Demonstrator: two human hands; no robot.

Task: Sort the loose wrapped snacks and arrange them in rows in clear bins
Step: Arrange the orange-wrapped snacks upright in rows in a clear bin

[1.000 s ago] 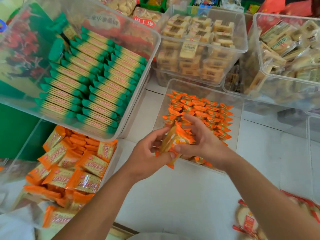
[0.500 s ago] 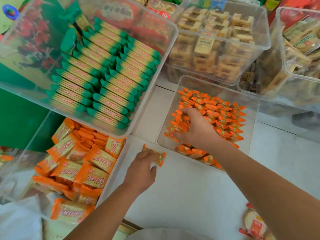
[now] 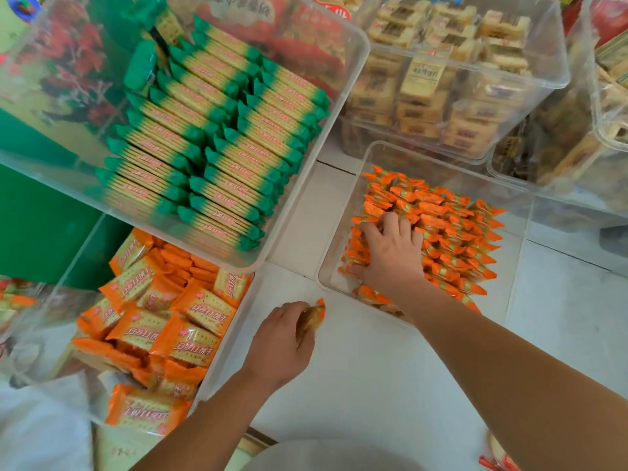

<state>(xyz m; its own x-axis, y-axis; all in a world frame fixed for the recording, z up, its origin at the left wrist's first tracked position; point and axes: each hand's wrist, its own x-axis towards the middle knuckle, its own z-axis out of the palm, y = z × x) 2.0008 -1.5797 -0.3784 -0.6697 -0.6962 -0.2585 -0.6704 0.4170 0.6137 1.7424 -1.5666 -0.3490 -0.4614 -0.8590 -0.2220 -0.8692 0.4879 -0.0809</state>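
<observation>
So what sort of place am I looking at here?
Probably a small shop or snack stall being stocked. Clear bins each hold one kind of wrapped snack: green-wrapped crackers in rows, orange-wrapped snacks under the right hand, pale bars behind. The left hand holds one loose snack.

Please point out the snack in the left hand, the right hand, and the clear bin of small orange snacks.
snack (image 3: 312, 317), head view, orange wrapper end
right hand (image 3: 394, 256), head view, back of hand
clear bin (image 3: 441, 171), head view, bare back wall
</observation>
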